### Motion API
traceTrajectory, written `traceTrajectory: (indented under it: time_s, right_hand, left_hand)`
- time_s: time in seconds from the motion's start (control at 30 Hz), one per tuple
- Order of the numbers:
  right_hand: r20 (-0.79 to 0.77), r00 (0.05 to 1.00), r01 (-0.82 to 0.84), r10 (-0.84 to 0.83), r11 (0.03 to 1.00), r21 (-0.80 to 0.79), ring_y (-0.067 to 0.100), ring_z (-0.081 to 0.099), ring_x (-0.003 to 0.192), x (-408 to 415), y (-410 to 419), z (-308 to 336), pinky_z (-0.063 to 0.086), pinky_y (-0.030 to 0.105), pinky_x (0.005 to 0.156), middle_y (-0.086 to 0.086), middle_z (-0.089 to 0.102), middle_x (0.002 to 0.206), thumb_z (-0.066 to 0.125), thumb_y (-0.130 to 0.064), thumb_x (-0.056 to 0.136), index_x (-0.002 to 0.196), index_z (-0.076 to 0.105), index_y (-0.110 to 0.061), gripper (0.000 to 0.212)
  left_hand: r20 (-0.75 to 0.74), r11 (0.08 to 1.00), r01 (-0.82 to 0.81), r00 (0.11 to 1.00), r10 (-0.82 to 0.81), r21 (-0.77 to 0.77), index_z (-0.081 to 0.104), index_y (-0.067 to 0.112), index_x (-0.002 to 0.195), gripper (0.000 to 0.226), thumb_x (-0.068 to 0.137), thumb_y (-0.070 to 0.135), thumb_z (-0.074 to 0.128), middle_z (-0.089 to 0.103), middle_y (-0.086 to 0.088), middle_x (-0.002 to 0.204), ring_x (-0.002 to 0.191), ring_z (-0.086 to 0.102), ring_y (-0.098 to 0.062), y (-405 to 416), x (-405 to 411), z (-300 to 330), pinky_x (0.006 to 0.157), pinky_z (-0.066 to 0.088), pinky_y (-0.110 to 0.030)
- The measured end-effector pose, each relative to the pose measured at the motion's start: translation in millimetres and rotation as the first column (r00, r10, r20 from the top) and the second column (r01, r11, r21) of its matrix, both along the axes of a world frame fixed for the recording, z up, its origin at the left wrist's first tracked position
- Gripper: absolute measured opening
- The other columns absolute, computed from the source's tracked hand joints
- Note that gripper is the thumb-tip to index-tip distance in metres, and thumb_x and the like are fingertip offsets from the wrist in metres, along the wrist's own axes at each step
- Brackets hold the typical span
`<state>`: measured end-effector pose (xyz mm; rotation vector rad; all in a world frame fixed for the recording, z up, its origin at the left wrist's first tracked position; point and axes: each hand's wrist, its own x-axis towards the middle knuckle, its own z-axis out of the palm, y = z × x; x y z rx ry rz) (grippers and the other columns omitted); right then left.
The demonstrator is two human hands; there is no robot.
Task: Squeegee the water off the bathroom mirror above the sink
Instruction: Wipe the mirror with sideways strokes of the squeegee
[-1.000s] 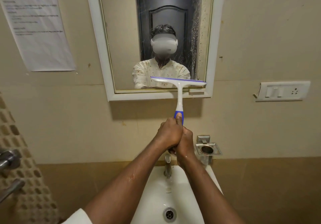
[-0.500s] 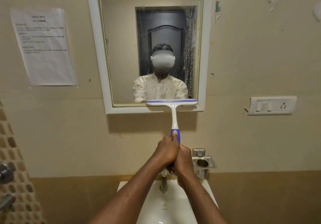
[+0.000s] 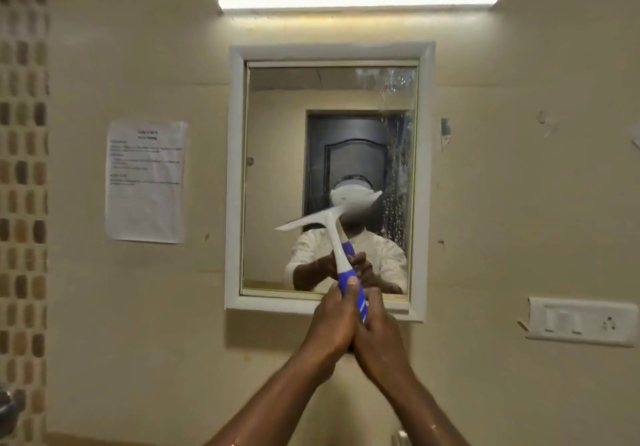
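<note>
Squeegee (image 3: 337,224): white blade and neck, blue grip, raised before the lower half of the mirror (image 3: 277,168); blade tilted, right end higher, motion-blurred; contact with the glass cannot be told.
Left hand (image 3: 332,321): fingers curled around the blue grip, thumb up along it.
Right hand (image 3: 379,333): wrapped around the same grip, pressed against the left.
Water: drops streak the mirror's right strip and upper right corner.
Surroundings: lit tube light (image 3: 358,0) above; paper notice (image 3: 145,180) left; switch plate (image 3: 581,321) lower right.

Glossy plastic squeegee (image 3: 341,234); wet reflective glass mirror (image 3: 277,175).
</note>
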<state>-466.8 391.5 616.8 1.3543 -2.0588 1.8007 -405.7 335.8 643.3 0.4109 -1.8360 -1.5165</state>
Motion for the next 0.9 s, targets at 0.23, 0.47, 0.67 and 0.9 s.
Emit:
traceTrajectory:
  time_s: [0.23,0.47,0.67,0.9]
  right_hand:
    - [-0.653,0.631,0.418,-0.419,0.893,-0.168,0.029,0.065,0.077,-17.7,-24.9,128.7,0.041,0.030,0.057,0.004,0.067,0.091,0.043,-0.034,0.095,0.112,0.054,-0.024,0.022]
    - [-0.828,0.327,0.462,-0.457,0.841,-0.282,0.026,0.051,0.058,-22.3,-46.2,234.1,0.039,0.032,0.055,0.000,0.050,0.068,0.040,-0.042,0.093,0.112,0.049,-0.017,0.032]
    - [-0.919,0.243,0.433,-0.312,0.882,-0.185,0.015,0.051,0.058,-29.8,-61.2,288.1,0.035,0.027,0.060,-0.007,0.048,0.066,0.049,-0.046,0.088,0.120,0.051,-0.019,0.042]
    - [-0.958,0.115,0.469,-0.264,0.864,-0.182,0.018,0.051,0.061,-28.4,-62.6,319.9,0.034,0.026,0.062,0.001,0.058,0.072,0.053,-0.046,0.086,0.109,0.053,-0.020,0.035]
  left_hand:
    - [-0.293,0.990,0.044,0.956,-0.002,0.134,0.058,0.017,0.123,0.038,0.101,0.038,0.036,0.070,-0.012,0.112,0.096,0.067,-0.023,-13.1,-11.9,109.9,0.078,0.055,-0.037]
    - [-0.464,0.945,0.194,0.884,-0.051,0.265,0.056,0.016,0.096,0.032,0.096,0.045,0.043,0.070,-0.014,0.103,0.094,0.070,-0.027,-40.4,-22.9,203.4,0.091,0.055,-0.047]
    - [-0.554,0.922,0.282,0.827,-0.094,0.265,0.051,0.019,0.094,0.025,0.098,0.042,0.041,0.069,-0.010,0.094,0.082,0.070,-0.021,-65.0,-34.1,236.1,0.076,0.060,-0.038]
    - [-0.579,0.912,0.353,0.796,-0.175,0.208,0.045,0.013,0.119,0.038,0.100,0.043,0.034,0.063,-0.018,0.117,0.106,0.064,-0.029,-72.1,-39.5,255.1,0.099,0.049,-0.047]
